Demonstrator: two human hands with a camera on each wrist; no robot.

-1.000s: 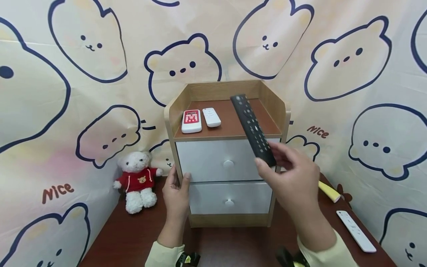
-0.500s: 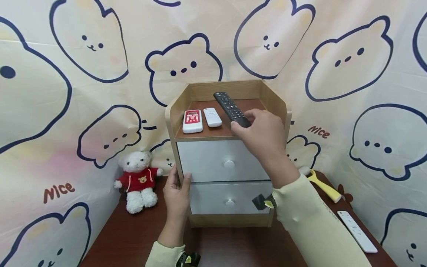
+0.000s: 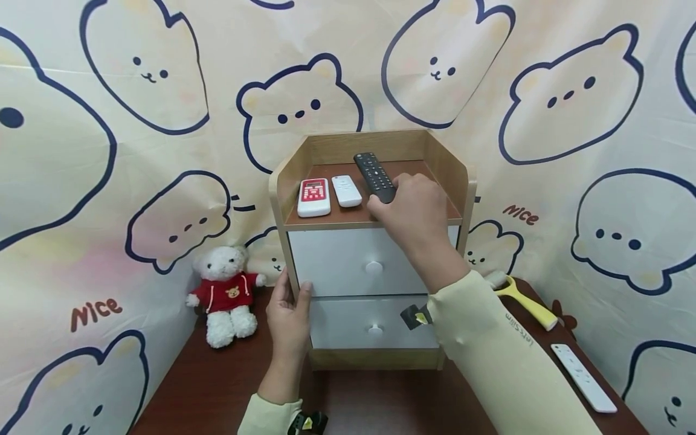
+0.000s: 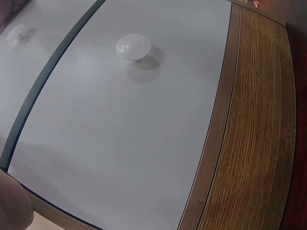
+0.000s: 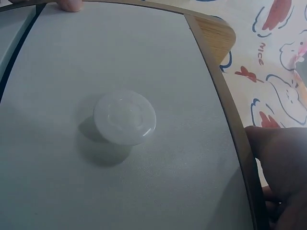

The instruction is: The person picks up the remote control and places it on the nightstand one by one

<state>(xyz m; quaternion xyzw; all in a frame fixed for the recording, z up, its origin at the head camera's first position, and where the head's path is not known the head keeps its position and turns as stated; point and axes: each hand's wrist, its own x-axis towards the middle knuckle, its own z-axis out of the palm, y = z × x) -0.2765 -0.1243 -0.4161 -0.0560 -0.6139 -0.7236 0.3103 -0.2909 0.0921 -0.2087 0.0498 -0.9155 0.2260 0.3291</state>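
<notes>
1. The cabinet (image 3: 337, 266) stands unmoved, the left hand (image 3: 289, 320) at its left side, thumb and fingers spread.
2. The right hand (image 3: 415, 208) pinches the near end of the black remote (image 3: 374, 175).
3. Raised out front a second ago, the black remote is now on or just above the cabinet's top, beside the white remote (image 3: 346, 191); its placing looks nearly done.

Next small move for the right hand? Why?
Probably lay the black remote flat on the brown shelf and release: the right hand grips its near end over that shelf, beside the small white remote, and the left hand rests against the cabinet. Remote-to-shelf contact is unclear.
</notes>
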